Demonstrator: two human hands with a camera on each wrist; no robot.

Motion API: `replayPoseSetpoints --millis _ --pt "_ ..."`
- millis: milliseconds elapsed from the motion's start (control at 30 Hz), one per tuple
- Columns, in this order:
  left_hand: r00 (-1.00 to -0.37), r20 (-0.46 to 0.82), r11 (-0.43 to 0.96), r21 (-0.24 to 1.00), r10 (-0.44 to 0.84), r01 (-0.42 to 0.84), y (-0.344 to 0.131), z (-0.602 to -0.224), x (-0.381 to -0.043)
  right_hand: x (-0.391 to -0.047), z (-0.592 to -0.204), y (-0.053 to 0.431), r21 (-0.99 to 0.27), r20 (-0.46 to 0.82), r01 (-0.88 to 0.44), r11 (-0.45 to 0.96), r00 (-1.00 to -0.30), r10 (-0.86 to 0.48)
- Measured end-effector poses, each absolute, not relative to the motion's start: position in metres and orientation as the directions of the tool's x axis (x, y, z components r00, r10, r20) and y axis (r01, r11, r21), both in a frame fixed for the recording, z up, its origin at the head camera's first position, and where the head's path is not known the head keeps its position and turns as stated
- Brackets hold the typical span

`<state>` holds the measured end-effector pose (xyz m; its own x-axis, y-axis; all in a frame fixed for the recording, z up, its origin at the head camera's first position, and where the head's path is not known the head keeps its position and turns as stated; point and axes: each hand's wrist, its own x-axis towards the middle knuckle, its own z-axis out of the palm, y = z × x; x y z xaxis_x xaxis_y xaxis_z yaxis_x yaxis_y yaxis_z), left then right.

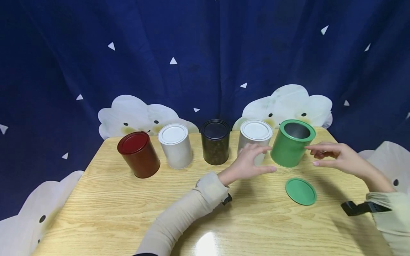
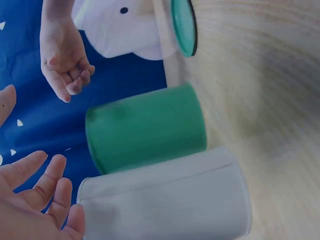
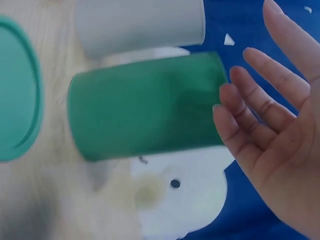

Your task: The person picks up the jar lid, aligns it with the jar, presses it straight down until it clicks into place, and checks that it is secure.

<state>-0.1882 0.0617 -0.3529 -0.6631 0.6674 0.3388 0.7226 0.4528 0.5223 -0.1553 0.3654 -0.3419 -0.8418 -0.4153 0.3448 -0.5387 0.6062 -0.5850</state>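
A green can [image 1: 286, 151] stands upright without its lid at the right end of a row, its dark inside showing. Its round green lid [image 1: 301, 192] lies flat on the table in front. My left hand [image 1: 248, 163] hovers before the right-hand white can [image 1: 255, 131], partly hiding it, fingers and thumb spread toward the green can. On the other side, my right hand [image 1: 339, 158] has its fingertips close by the green can, fingers loosely bent. Both palms face the green can [image 3: 145, 107], and neither hand holds anything.
Left of these stand a black can [image 1: 216, 145], another white can [image 1: 176, 149] and a dark red can [image 1: 139, 156], all lidded. They line the back of the wooden table [image 1: 105, 209]. Behind hangs a dark blue curtain [image 1: 192, 42] with white clouds.
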Motion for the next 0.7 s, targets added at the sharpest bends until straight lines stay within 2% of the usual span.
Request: replayPoseSetpoints --millis 233,467,633,700 --pt "-0.617 0.245 0.413 0.556 0.748 0.721 0.078 -0.375 -0.190 -0.155 -0.367 0.390 -0.640 0.190 -0.520 0.565 -0.820 -0.540" --pt "-0.582 0.100 0.496 0.419 0.807 0.761 0.103 -0.393 -0.193 -0.157 -0.400 0.404 -0.658 0.065 -0.523 0.541 -0.756 -0.651" --pt "-0.592 -0.034 0.580 0.255 0.805 0.774 0.119 -0.399 -0.192 -0.155 -0.414 0.406 -0.641 0.013 -0.513 0.570 -0.751 -0.661" --pt "-0.601 -0.079 0.601 0.232 0.795 0.765 0.122 -0.400 -0.192 -0.155 -0.419 0.404 -0.631 0.010 -0.519 0.576 -0.749 -0.663"
